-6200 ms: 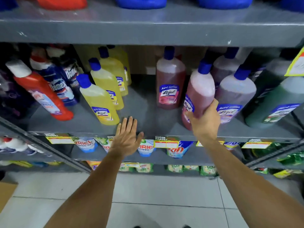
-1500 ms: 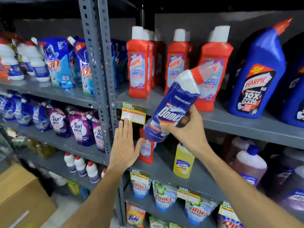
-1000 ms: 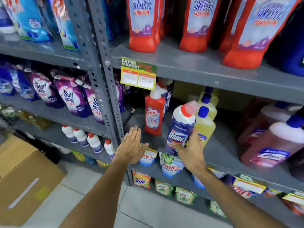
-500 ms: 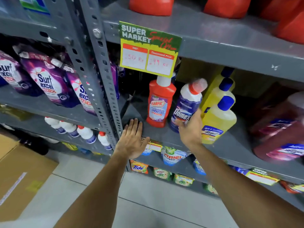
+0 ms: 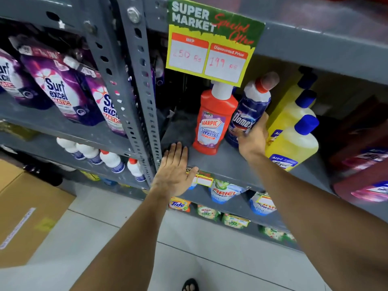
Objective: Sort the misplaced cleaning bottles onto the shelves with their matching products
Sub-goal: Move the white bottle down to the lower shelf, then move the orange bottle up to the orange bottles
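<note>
Step in hand: placing — the person was setting the blue Domex bottle [image 5: 248,114] onto the grey middle shelf [image 5: 226,162], judged from its lean and the grip low on its body.
Right hand [image 5: 253,139]: fingers wrapped around the lower part of the Domex bottle, thumb across the label.
Left hand [image 5: 175,173]: flat and spread, palm down on the near edge of that shelf, holding nothing.
Domex bottle: tilted right, red cap up; whether its base sat fully on the shelf could not be told.
Neighbours: red Harpic bathroom cleaner [image 5: 212,122] just left of it, yellow Lizol bottles [image 5: 294,139] just right; a price card [image 5: 210,45] hung from the shelf above.
Next move, as a judgement: stand the bottle upright, then release — the Harpic beside it looked out of place, a likely next pick.
</note>
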Motion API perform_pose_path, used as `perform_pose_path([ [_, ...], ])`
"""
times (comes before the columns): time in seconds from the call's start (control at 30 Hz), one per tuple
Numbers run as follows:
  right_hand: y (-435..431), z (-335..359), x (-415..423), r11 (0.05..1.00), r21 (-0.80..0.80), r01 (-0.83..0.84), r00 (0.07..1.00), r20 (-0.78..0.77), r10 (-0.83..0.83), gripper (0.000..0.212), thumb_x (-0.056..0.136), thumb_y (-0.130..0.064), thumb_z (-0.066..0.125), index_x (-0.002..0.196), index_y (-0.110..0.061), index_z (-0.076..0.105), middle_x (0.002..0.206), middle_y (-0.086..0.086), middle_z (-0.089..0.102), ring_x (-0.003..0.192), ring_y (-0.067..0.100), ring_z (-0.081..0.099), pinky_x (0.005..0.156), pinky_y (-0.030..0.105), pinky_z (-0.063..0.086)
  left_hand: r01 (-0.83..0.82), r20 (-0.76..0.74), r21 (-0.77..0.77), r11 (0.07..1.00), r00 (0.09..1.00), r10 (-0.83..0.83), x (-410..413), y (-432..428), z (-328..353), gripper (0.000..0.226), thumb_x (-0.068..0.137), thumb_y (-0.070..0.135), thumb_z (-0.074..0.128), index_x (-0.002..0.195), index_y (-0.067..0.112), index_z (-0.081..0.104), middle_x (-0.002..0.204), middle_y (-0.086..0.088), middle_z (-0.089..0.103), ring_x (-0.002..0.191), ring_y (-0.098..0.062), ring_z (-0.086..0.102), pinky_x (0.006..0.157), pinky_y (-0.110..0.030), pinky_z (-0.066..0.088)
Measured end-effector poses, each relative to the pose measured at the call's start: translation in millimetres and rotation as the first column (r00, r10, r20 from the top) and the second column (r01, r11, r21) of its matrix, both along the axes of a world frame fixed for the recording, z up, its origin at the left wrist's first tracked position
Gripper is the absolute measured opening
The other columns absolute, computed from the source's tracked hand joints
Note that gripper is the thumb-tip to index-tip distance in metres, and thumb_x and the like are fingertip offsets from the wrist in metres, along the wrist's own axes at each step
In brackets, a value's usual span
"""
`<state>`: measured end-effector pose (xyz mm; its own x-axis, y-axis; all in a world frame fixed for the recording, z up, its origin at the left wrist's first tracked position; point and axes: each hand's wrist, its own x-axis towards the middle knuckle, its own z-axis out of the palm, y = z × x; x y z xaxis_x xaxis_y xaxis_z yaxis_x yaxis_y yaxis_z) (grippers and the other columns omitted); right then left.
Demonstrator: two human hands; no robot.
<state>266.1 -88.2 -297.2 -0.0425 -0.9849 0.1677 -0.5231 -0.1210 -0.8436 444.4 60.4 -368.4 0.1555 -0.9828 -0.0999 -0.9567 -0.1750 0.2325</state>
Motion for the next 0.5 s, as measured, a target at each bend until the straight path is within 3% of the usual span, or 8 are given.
perform_pose_path([
  [0.13,5.7,-2.2,-1.3,0.994,0.096,0.055,0.998,-0.033,-0.052,0.063,0.083,-0.007,0.078,0.137,-0.005,0.045,0.135,0.015,0.063,0.121,0.033,0.062,0.096,0.037,0.051,-0.005,-0.002,0.018,1.0,1.0,0.005,0.0,-0.3,0.9,0.08,0.099,0.056,0.025,0.156,0.005,0.001,0.166,-0.017,-0.008,0.153,-0.029,-0.009,0.123,-0.042,-0.009],
  [0.27,31.1,-16.6,-5.9,0.957,0.265,0.119,0.982,-0.174,-0.074,0.053,0.084,-0.009,0.075,0.133,0.0,0.055,0.132,0.02,0.065,0.119,0.038,0.064,0.097,0.04,0.054,-0.008,-0.01,0.009,1.0,1.0,0.008,-0.4,0.5,-0.2,0.079,0.099,0.056,0.022,0.157,0.007,-0.001,0.166,-0.014,-0.009,0.153,-0.027,-0.012,0.123,-0.041,-0.01],
  [0.33,40.5,-17.5,-4.7,0.932,0.358,0.054,0.99,-0.144,-0.002,0.051,0.085,-0.01,0.075,0.133,-0.003,0.058,0.133,0.017,0.067,0.119,0.035,0.064,0.101,0.04,0.054,-0.005,-0.01,-0.003,1.0,1.0,0.004,-0.3,1.7,-0.6,0.079,0.099,0.056,0.022,0.157,0.007,0.0,0.166,-0.014,-0.008,0.153,-0.026,-0.012,0.123,-0.041,-0.01],
  [0.4,45.4,-6.5,-0.2,0.911,0.408,-0.066,0.995,-0.041,0.091,0.065,0.083,-0.013,0.081,0.141,-0.005,0.053,0.136,0.014,0.064,0.119,0.03,0.065,0.103,0.043,0.053,-0.003,-0.005,-0.008,1.0,1.0,0.003,0.0,2.0,-0.6,0.079,0.099,0.056,0.021,0.157,0.006,0.0,0.166,-0.014,-0.007,0.153,-0.026,-0.012,0.123,-0.041,-0.01],
  [0.5,45.8,19.5,6.8,0.894,0.31,-0.324,0.946,0.138,0.294,0.081,0.076,-0.015,0.088,0.146,-0.011,0.047,0.138,0.009,0.063,0.121,0.023,0.065,0.102,0.045,0.055,0.002,0.001,-0.001,1.0,1.0,-0.002,0.2,1.6,-0.8,0.079,0.099,0.056,0.021,0.156,0.006,0.001,0.166,-0.015,-0.007,0.153,-0.027,-0.011,0.124,-0.041,-0.009],
])
